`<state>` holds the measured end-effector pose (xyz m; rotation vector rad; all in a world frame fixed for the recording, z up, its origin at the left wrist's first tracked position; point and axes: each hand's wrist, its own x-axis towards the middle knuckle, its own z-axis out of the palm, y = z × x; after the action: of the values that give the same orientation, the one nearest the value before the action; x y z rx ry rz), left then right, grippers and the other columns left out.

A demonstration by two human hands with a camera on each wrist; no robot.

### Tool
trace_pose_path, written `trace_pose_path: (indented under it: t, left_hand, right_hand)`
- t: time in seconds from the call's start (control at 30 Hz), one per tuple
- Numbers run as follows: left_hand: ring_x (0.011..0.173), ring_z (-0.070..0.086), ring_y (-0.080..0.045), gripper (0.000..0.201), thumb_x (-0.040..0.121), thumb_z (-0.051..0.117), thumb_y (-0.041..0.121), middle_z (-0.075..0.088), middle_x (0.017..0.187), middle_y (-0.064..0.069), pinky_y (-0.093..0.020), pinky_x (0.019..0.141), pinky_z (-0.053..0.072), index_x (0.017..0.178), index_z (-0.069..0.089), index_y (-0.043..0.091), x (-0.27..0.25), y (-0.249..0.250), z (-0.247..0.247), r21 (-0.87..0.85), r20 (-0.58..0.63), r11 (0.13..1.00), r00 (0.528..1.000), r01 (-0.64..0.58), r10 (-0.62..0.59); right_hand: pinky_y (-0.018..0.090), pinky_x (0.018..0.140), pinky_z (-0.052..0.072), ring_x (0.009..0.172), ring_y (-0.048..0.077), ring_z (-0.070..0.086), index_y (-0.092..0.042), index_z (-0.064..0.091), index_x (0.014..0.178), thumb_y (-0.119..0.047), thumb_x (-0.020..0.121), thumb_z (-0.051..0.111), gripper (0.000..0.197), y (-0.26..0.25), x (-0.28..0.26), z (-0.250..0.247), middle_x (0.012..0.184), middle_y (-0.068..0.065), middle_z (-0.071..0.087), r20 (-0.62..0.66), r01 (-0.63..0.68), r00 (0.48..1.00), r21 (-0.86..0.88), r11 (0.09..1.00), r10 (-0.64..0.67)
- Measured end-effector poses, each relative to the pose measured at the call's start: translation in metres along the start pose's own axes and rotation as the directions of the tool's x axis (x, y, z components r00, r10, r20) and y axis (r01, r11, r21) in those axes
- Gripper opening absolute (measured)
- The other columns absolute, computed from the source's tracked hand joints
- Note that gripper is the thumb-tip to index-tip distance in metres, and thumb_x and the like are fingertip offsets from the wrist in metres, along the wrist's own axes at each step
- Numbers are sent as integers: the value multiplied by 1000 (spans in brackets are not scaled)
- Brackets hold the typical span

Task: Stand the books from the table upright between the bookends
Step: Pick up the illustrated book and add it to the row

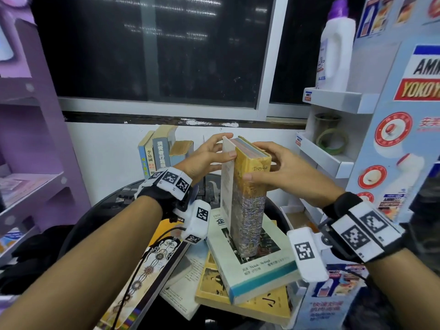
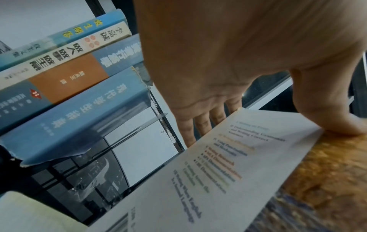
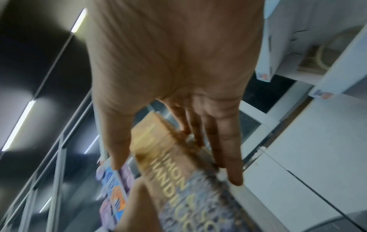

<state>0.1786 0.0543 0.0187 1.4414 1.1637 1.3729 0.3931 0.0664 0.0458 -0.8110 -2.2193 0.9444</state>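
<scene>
A thick book with a yellow and blue-grey spine stands upright on a pile of flat books on the round black table. My left hand holds its top: the fingers lie behind the white cover and the thumb presses on the spine edge. My right hand grips the same book, thumb on the spine and fingers across the far cover. Several books stand upright against the back wall to the left, seen close up in the left wrist view. No bookend shows clearly.
A purple shelf unit stands at the left. At the right a white cardboard display rack carries a detergent bottle and a tape roll. A dark window runs behind the table.
</scene>
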Motion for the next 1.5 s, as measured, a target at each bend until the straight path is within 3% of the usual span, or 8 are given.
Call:
trace_pose_path:
  t: [0.17, 0.43, 0.73, 0.9, 1.0, 1.17, 1.37, 1.5]
  left_hand:
    - [120, 57, -24, 78, 60, 80, 34, 59, 130, -4, -48, 105, 43, 131, 50, 26, 0, 4, 1, 16, -35, 1000, 999, -13, 14]
    - [117, 59, -24, 76, 60, 83, 40, 61, 126, -2, -50, 101, 47, 128, 52, 24, -2, 3, -4, 91, -113, 996, 993, -18, 28]
    - [118, 56, -14, 52, 86, 69, 29, 62, 126, 1, -35, 103, 43, 133, 49, 19, -1, 4, -32, 271, -193, 962, 979, -15, 70]
    - [118, 56, -10, 44, 81, 73, 29, 62, 123, 8, -42, 104, 45, 122, 58, 26, 3, -6, -71, 403, -368, 914, 907, -41, 203]
    - [113, 58, -13, 46, 81, 71, 36, 60, 125, 10, -40, 101, 47, 125, 58, 27, 1, -7, -89, 594, -423, 804, 853, 5, 307]
    - [127, 48, -23, 60, 84, 60, 56, 57, 135, -2, -43, 107, 37, 132, 55, 20, 10, -13, -114, 907, -286, 407, 866, 107, 411]
    - [129, 45, -23, 63, 86, 55, 56, 53, 140, -4, -43, 112, 29, 134, 53, 15, 27, -18, -122, 967, -219, 212, 883, 141, 414]
    - [135, 39, -23, 81, 81, 42, 72, 46, 146, -3, -44, 114, 24, 137, 50, 14, 38, -31, -124, 969, -245, 93, 916, 227, 317]
  right_hand:
    - [18, 63, 48, 87, 11, 59, -24, 49, 134, -48, 70, 77, 75, -20, 8, 16, 109, -4, 59, -241, -107, 970, -315, 943, 29]
    - [35, 79, 52, 94, 27, 56, -22, 58, 119, -41, 77, 70, 48, -37, 16, 21, 98, 6, 54, -269, -193, 961, -514, 836, 56]
    - [40, 79, 56, 90, 25, 60, -20, 59, 99, -37, 78, 72, 30, -33, 23, 27, 99, 6, 63, -302, -177, 952, -408, 896, 51]
    - [38, 83, 53, 97, 26, 59, -26, 57, 95, -37, 77, 74, 27, -37, 34, 32, 100, 6, 62, -340, -167, 939, -333, 928, 47]
    - [36, 80, 53, 93, 24, 59, -21, 61, 107, -35, 80, 74, 33, -41, 45, 37, 97, 3, 58, -347, -131, 938, -316, 940, 14]
    - [42, 87, 54, 101, 26, 59, -18, 63, 116, -35, 78, 74, 43, -42, 66, 42, 103, 5, 61, -371, -84, 928, -290, 953, -31]
    - [44, 88, 53, 105, 27, 57, -19, 63, 117, -37, 78, 74, 44, -37, 92, 46, 109, 7, 62, -382, -77, 924, -266, 961, -32]
    - [40, 90, 51, 107, 24, 53, -18, 62, 119, -37, 79, 74, 46, -31, 105, 46, 110, 7, 62, -380, -60, 923, -287, 956, -56]
